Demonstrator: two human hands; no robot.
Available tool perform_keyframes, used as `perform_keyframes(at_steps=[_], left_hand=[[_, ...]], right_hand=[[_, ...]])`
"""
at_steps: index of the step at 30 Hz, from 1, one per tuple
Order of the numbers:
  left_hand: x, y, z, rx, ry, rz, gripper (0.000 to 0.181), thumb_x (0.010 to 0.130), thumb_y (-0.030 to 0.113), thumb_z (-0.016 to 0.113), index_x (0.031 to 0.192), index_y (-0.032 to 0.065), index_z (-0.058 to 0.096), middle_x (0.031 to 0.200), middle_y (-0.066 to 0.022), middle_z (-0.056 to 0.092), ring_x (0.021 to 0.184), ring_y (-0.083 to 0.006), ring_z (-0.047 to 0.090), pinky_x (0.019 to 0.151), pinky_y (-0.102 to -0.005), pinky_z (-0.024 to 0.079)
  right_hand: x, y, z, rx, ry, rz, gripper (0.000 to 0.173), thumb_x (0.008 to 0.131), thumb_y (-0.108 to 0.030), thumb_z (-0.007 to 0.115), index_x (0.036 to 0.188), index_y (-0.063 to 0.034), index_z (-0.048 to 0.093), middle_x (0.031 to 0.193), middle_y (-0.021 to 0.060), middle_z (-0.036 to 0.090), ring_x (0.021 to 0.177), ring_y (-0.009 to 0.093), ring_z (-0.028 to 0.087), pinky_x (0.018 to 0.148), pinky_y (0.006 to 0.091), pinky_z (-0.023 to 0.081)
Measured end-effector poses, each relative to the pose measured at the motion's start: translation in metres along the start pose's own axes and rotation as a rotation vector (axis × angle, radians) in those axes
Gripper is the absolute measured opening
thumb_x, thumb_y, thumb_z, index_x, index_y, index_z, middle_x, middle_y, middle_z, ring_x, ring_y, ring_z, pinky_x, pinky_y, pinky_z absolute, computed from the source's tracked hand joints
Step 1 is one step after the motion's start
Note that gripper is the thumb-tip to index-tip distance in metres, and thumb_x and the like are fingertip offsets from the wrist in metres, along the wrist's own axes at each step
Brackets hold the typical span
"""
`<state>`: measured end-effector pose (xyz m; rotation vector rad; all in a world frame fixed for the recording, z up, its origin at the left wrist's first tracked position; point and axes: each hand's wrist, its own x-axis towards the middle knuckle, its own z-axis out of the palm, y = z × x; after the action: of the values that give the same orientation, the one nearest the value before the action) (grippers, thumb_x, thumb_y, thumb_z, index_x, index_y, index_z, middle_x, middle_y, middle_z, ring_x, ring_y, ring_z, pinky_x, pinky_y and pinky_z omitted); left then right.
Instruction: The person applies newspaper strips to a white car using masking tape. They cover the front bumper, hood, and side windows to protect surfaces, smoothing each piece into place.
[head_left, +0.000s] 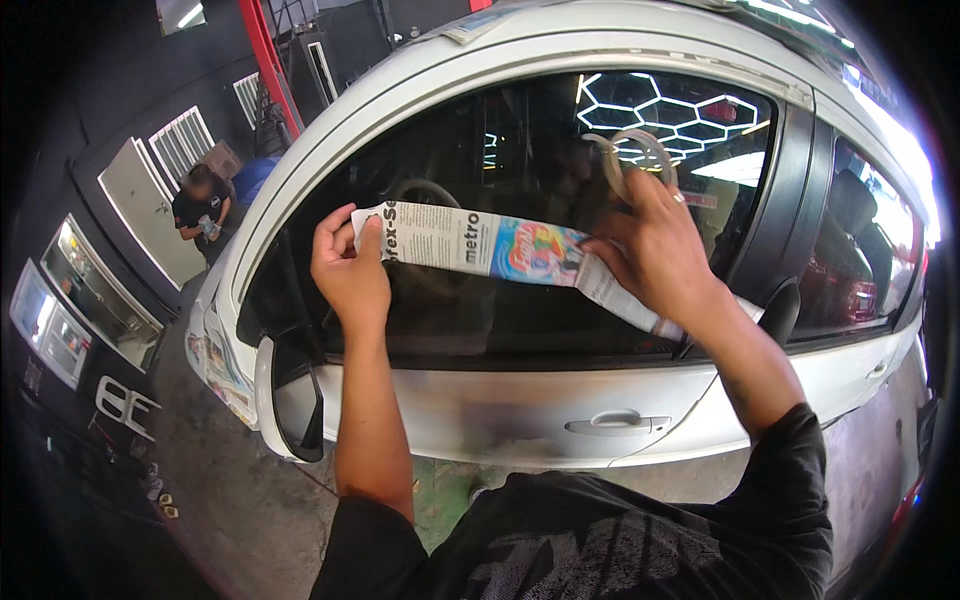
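A folded strip of newspaper (450, 236) stretches between my two hands, in front of the dark front side window (480, 322) of a white car. My left hand (351, 274) pinches the strip's left end between thumb and fingers. Farther right, my right hand (664, 244) holds a ring-shaped roll of tape (613, 171), seemingly masking tape, and its thumb and fingers meet the strip's upper edge. Past that hand the paper bends and its tail (626, 300) hangs down to the right. Whether tape is stuck along the strip cannot be told.
Below the window is the white door (480, 405) with its handle (619, 426) and a grey patch. A wing mirror (266, 405) juts out at left. Printed paper (225, 379) covers part of the car's front. Another person (201, 202) stands beyond it, near a red post (270, 67).
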<state>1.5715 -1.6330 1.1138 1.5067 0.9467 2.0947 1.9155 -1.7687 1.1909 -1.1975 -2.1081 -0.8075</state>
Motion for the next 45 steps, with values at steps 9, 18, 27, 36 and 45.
perform_keyframes(at_steps=[9, 18, 27, 36, 45], left_hand=[[-0.115, -0.001, 0.111, 0.366, -0.052, 0.591, 0.032, 0.095, 0.021, 0.078, 0.121, 0.0057, 0.066, 0.150, -0.0263, 0.050, 0.148, -0.0482, 0.041, 0.121, -0.0630, 0.029], [-0.079, -0.019, 0.133, 0.877, -0.234, 0.371, 0.114, 0.092, 0.068, 0.073, 0.175, 0.0092, 0.022, 0.177, -0.0386, 0.007, 0.165, -0.0581, 0.002, 0.128, -0.0718, 0.003], [-0.079, -0.026, 0.134, 0.764, -0.169, 0.405, 0.123, 0.083, 0.077, 0.075, 0.175, 0.0122, 0.025, 0.174, -0.0410, 0.015, 0.160, -0.0663, 0.011, 0.124, -0.0798, 0.007], [-0.066, -0.031, 0.107, 0.777, -0.181, 0.256, 0.122, 0.088, 0.069, 0.073, 0.171, -0.0051, 0.022, 0.175, -0.0374, 0.019, 0.167, -0.0495, 0.014, 0.129, -0.0740, 0.005], [0.000, -0.070, 0.010, 1.035, -0.150, 0.295, 0.116, 0.094, 0.065, 0.070, 0.174, 0.0009, 0.017, 0.182, -0.0222, 0.018, 0.169, -0.0396, 0.013, 0.128, -0.0746, 0.001]], right_hand=[[0.065, -0.007, 0.059, -0.195, 0.037, -0.166, 0.018, 0.084, -0.028, 0.081, 0.087, -0.0106, 0.077, 0.111, 0.0088, 0.058, 0.108, 0.028, 0.059, 0.091, 0.0427, 0.049], [0.020, 0.091, 0.023, -0.279, 0.452, -0.067, 0.061, 0.072, -0.043, 0.098, 0.120, -0.0135, 0.077, 0.106, 0.0105, 0.060, 0.094, 0.030, 0.060, 0.076, 0.0435, 0.049], [0.056, -0.004, 0.044, 0.373, 0.264, -0.280, 0.049, 0.093, 0.004, 0.074, 0.139, 0.0051, 0.057, 0.133, 0.0231, 0.069, 0.128, 0.035, 0.069, 0.121, 0.0555, 0.043], [0.094, -0.011, 0.116, 0.303, 0.231, -0.480, 0.024, 0.089, -0.011, 0.078, 0.111, -0.0007, 0.075, 0.090, 0.0106, 0.066, 0.095, 0.030, 0.066, 0.117, 0.0574, 0.041], [0.093, -0.007, 0.113, 0.360, 0.232, -0.410, 0.028, 0.094, -0.013, 0.077, 0.119, -0.0023, 0.071, 0.094, 0.0102, 0.064, 0.093, 0.031, 0.063, 0.113, 0.0543, 0.038]])
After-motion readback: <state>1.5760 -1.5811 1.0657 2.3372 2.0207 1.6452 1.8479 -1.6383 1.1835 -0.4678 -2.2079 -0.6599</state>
